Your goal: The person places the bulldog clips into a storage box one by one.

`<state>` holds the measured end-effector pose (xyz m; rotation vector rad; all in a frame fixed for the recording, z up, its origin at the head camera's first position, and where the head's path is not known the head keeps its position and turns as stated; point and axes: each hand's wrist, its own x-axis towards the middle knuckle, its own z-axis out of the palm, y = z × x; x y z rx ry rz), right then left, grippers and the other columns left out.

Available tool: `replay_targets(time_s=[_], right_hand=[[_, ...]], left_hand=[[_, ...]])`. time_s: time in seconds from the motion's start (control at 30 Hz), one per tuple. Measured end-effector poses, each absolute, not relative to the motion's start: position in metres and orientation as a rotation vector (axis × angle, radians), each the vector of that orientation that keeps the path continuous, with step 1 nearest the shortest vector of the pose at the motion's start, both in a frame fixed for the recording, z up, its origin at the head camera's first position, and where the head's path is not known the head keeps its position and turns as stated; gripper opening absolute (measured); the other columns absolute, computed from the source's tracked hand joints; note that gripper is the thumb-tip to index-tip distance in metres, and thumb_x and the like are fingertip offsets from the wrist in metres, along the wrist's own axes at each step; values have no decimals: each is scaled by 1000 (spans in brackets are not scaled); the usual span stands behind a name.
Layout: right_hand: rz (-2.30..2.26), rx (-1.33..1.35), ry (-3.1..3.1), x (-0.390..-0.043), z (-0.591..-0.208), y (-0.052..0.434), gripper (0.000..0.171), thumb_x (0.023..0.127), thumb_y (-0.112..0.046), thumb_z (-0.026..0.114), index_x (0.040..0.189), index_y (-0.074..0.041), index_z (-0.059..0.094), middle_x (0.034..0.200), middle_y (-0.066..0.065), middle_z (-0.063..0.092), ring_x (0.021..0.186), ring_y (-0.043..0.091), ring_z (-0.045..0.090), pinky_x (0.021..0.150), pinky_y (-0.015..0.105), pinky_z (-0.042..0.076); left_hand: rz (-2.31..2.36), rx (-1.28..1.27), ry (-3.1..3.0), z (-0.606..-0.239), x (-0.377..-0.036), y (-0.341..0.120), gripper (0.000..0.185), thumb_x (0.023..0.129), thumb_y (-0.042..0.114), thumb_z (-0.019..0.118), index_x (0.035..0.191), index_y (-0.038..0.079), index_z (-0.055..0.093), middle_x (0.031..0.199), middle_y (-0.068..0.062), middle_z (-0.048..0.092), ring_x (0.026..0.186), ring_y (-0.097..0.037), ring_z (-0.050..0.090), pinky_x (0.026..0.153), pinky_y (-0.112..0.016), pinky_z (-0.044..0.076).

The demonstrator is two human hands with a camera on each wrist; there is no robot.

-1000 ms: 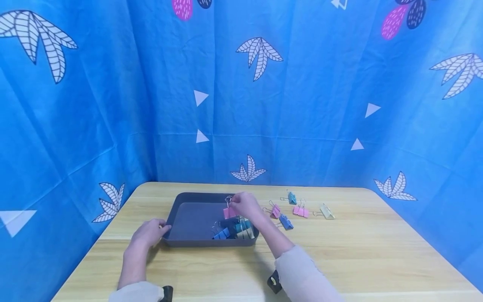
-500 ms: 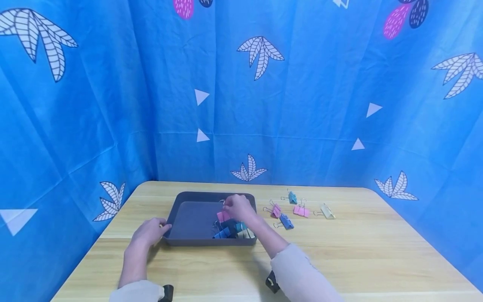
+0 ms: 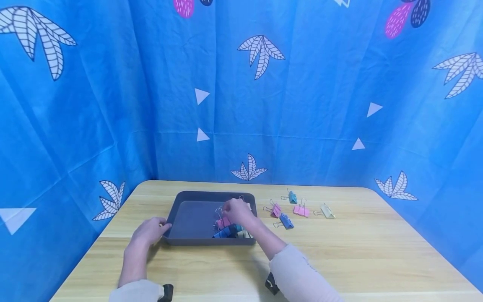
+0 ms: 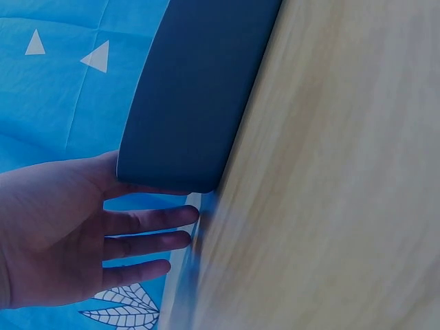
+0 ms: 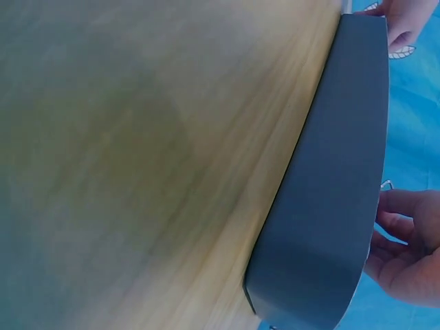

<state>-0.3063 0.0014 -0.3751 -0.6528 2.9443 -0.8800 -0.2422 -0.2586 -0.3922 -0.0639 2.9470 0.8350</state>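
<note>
In the head view a dark grey tray (image 3: 211, 242) lies on the wooden table, with binder clips in its right part. My left hand (image 3: 149, 231) holds the left front corner, thumb over the rim; its other fingers (image 4: 148, 220) stretch straight outside in the left wrist view. My right hand (image 3: 237, 211) is low inside the tray, fingers bent, right at a pink binder clip (image 3: 222, 223). The tray wall hides its fingertips in the right wrist view, so I cannot tell whether they grip the clip. A blue binder clip (image 3: 222, 233) lies in front.
Several binder clips lie right of the tray: a teal clip (image 3: 292, 197), a pink clip (image 3: 302, 211), a darker pink clip (image 3: 276, 210), a blue clip (image 3: 286, 221) and a cream clip (image 3: 327, 211). A blue patterned curtain (image 3: 320, 105) hangs behind the table.
My right hand has gone lower into the tray and slightly left. The pink binder clip, held up by its wire handle earlier, now rests low by the blue one. The left hand stays put.
</note>
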Motion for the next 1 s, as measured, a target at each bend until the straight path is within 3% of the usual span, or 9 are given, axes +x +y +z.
replay_targets(time_s=[0.2, 0.43, 0.67, 1.0], right_hand=[[-828, -640, 2985, -307, -378, 0, 13, 83, -9, 65, 70, -7, 66, 63, -1, 61, 55, 12, 54, 51, 23, 45], [-860, -632, 2990, -306, -380, 0, 7, 83, -5, 64, 83, -3, 70, 81, 7, 68, 63, 13, 58, 55, 21, 48], [-903, -640, 2949, -305, -379, 3, 7, 83, -4, 63, 81, -3, 69, 76, 4, 66, 58, 11, 55, 54, 22, 47], [-1107, -695, 2921, -300, -358, 27, 9, 85, -6, 62, 88, -1, 68, 81, 7, 66, 64, 14, 58, 58, 25, 50]], left_hand=[[841, -65, 2946, -393, -242, -259, 42, 95, 22, 49, 120, -12, 52, 120, -32, 50, 112, -48, 43, 91, -58, 36], [833, -59, 2952, -393, -241, -259, 42, 94, 22, 49, 120, -12, 52, 120, -32, 49, 112, -49, 43, 91, -58, 35], [828, -65, 2953, -393, -240, -258, 43, 94, 22, 49, 120, -12, 52, 121, -32, 49, 113, -49, 41, 91, -59, 35], [827, -65, 2958, -393, -240, -257, 42, 95, 22, 49, 121, -11, 52, 121, -32, 49, 113, -49, 42, 91, -59, 35]])
